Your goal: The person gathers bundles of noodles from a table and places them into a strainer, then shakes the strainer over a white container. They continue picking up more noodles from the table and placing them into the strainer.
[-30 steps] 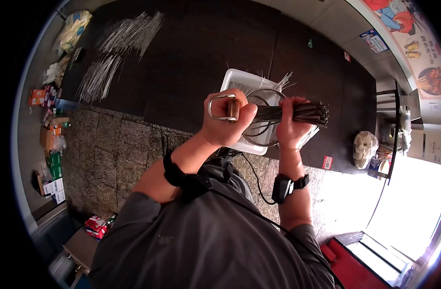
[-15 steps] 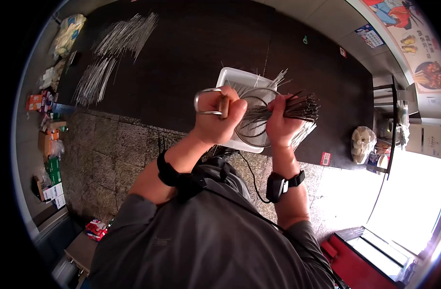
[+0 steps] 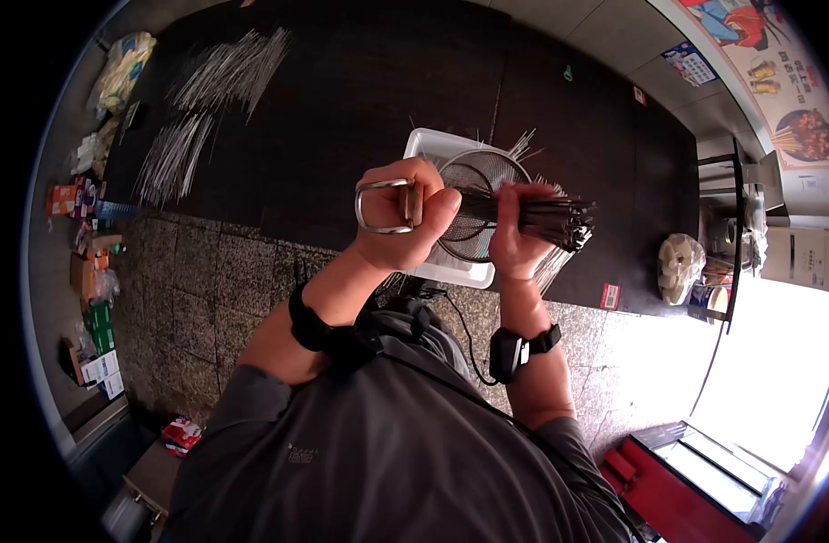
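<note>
My left hand (image 3: 402, 215) is closed round the wooden handle (image 3: 414, 204) of a round wire-mesh strainer (image 3: 471, 237); the handle's metal loop sticks out on the left. My right hand (image 3: 518, 237) grips a thick bundle of dark thin skewers (image 3: 559, 220). Their dark ends fan out to the right, while the other ends run across the strainer toward my left hand, partly hidden by it. Below both hands sits a white plastic tray (image 3: 425, 143) with more thin skewers poking over its far and right edges.
Two loose heaps of pale skewers (image 3: 233, 72) lie on the dark table (image 3: 378, 72) at the left. A plastic bag of pale items (image 3: 681, 269) sits near the right edge, beside a shelf rack (image 3: 722, 213). Boxes (image 3: 63, 200) line the left wall. A red chest (image 3: 659, 489) stands at lower right.
My right hand has shifted slightly left and down, and the skewers' dark ends now sit lower. My left hand has turned slightly with the strainer handle. Both grips stay closed.
</note>
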Available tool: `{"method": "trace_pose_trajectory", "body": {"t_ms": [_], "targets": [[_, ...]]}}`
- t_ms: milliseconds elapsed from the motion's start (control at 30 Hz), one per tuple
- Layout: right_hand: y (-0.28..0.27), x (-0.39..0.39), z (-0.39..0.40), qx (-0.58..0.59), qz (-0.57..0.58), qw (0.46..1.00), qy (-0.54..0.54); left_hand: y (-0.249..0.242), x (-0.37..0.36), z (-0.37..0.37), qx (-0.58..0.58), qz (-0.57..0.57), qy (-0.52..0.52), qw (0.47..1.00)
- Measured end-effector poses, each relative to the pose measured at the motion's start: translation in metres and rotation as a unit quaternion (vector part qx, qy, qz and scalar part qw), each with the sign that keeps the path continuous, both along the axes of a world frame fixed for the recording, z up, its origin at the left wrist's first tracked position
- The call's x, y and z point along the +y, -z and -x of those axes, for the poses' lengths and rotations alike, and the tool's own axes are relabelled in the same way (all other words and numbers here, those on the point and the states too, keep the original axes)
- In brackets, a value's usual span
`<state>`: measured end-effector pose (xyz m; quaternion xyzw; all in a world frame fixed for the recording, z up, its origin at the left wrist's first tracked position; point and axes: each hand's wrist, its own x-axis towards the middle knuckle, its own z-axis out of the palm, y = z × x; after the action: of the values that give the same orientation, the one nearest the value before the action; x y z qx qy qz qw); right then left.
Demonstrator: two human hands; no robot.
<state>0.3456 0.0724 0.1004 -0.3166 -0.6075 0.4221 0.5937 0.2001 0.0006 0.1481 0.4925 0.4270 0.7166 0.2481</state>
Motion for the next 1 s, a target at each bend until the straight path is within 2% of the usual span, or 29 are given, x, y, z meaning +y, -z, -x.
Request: {"method": "trace_pose_trajectory", "body": {"t_ms": [33, 100, 167, 200, 233, 300, 433, 500, 533, 567, 633, 700, 733, 800, 833, 900, 933, 1000], "targets": [[-0.001, -0.001, 0.000, -0.019, 0.036, 0.999, -0.013, 0.000, 0.001, 0.001, -0.011, -0.003, 0.002, 1.000], [-0.005, 0.002, 0.005, 0.005, 0.024, 1.000, 0.009, -0.001, -0.001, 0.003, -0.022, -0.004, 0.006, 1.000], [-0.018, 0.008, 0.000, -0.036, 0.003, 0.998, 0.060, -0.003, 0.002, 0.008, -0.006, -0.010, 0.026, 1.000], [-0.038, 0.005, 0.004, 0.037, 0.006, 0.997, 0.066, -0.007, 0.002, 0.009, -0.017, -0.019, 0.038, 0.999], [-0.045, 0.007, -0.002, 0.007, -0.045, 0.994, 0.102, -0.007, 0.001, 0.012, -0.006, -0.019, 0.042, 0.999], [-0.062, 0.012, -0.005, 0.085, -0.088, 0.984, 0.133, -0.005, -0.001, 0.017, 0.004, -0.001, 0.033, 0.999], [-0.082, 0.019, -0.032, 0.172, -0.061, 0.969, 0.165, -0.007, -0.005, 0.019, -0.022, 0.002, 0.013, 1.000], [-0.091, 0.022, -0.048, 0.330, 0.038, 0.929, 0.162, -0.017, -0.002, 0.023, -0.058, 0.001, -0.037, 0.998], [-0.100, 0.020, -0.053, 0.355, 0.057, 0.919, 0.162, -0.009, 0.008, 0.034, -0.084, -0.116, 0.024, 0.989], [-0.102, 0.022, -0.063, 0.355, 0.058, 0.918, 0.166, -0.004, 0.010, 0.038, -0.110, -0.127, 0.017, 0.986], [-0.106, 0.030, -0.089, 0.451, 0.077, 0.878, 0.141, -0.012, 0.011, 0.047, -0.169, -0.139, 0.021, 0.976], [-0.095, 0.040, -0.126, 0.464, 0.085, 0.869, 0.150, -0.014, 0.014, 0.063, -0.215, -0.160, -0.013, 0.963], [-0.089, 0.041, -0.142, 0.502, 0.097, 0.847, 0.145, -0.019, 0.010, 0.070, -0.197, -0.101, -0.048, 0.974], [-0.084, 0.041, -0.169, 0.573, 0.138, 0.795, 0.142, -0.011, 0.005, 0.093, -0.269, -0.099, -0.069, 0.956], [-0.077, 0.040, -0.179, 0.559, 0.148, 0.803, 0.146, -0.010, 0.003, 0.100, -0.297, -0.092, -0.094, 0.946], [-0.067, 0.036, -0.192, 0.550, 0.185, 0.785, 0.217, -0.007, -0.005, 0.110, -0.307, -0.066, -0.133, 0.940], [-0.052, 0.028, -0.207, 0.557, 0.187, 0.796, 0.147, -0.002, -0.010, 0.121, -0.313, -0.064, -0.140, 0.937], [-0.030, 0.017, -0.227, 0.549, 0.212, 0.788, 0.180, 0.004, -0.019, 0.135, -0.322, -0.052, -0.173, 0.929]]}}
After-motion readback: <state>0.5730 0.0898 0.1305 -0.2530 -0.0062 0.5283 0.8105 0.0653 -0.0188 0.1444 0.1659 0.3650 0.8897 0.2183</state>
